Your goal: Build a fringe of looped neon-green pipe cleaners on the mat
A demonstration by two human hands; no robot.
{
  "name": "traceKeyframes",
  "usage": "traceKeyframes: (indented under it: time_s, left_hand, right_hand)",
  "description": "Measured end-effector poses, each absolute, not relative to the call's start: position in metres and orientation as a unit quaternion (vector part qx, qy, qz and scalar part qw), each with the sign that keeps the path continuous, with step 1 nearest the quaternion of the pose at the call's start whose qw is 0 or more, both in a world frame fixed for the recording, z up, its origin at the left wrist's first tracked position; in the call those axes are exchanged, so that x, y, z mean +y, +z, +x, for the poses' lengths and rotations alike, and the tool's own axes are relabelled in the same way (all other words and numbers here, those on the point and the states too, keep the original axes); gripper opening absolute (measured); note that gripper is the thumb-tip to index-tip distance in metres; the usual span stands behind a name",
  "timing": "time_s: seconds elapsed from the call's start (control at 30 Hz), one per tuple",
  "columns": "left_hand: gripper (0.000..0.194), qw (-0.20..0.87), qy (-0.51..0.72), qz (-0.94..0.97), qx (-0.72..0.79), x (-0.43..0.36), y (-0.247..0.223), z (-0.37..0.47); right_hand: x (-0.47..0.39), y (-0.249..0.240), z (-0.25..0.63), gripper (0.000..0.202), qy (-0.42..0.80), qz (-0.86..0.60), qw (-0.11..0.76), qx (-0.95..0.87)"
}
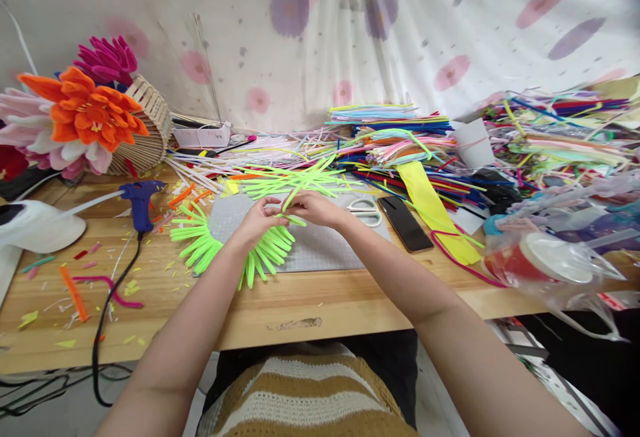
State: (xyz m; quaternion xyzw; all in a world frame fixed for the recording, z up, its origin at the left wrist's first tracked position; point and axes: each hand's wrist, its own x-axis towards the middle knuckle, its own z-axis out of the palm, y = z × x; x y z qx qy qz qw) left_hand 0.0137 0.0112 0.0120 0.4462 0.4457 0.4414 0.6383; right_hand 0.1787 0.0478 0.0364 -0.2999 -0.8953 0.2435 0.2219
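Observation:
My left hand (pixel 263 219) and my right hand (pixel 311 208) meet over a grey cutting mat (pixel 330 250). Between their fingertips is a lime-green pipe cleaner (pixel 299 182), one length rising from the pinch and a short bent end showing below it. Both hands have their fingers closed on it. Under my left hand and wrist lies a fan of looped lime-green pipe cleaners (pixel 200 240), partly hidden by my forearm. Behind the hands, loose lime-green pipe cleaners (pixel 260 183) lie in a spread pile. White-handled scissors (pixel 365 212) rest on the mat right of my right hand.
A black phone (pixel 406 223) lies beside the mat. Bundles of coloured pipe cleaners (pixel 400 147) line the back. On the left are a blue glue gun (pixel 140 203) with its cord, scraps, and an orange fuzzy flower (pixel 95 113). A bagged drink cup (pixel 535 257) stands at right.

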Motion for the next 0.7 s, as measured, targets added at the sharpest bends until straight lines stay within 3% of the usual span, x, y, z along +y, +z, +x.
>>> traceKeyframes:
  time_s: [0.23,0.37,0.7]
  left_hand:
    - [0.071,0.495,0.457,0.514,0.531,0.013,0.004,0.022]
    - [0.069,0.408,0.485,0.568,0.525,0.01,0.006,0.025]
    - [0.051,0.625,0.458,0.45,0.443,0.009,0.016,0.019]
  right_hand:
    - [0.046,0.038,0.176,0.011,0.219,-0.332,0.21,-0.893]
    - [0.045,0.036,0.172,0.012,0.199,-0.351,0.236,-0.884]
    - [0.046,0.035,0.171,0.013,0.185,-0.346,0.247,-0.886]
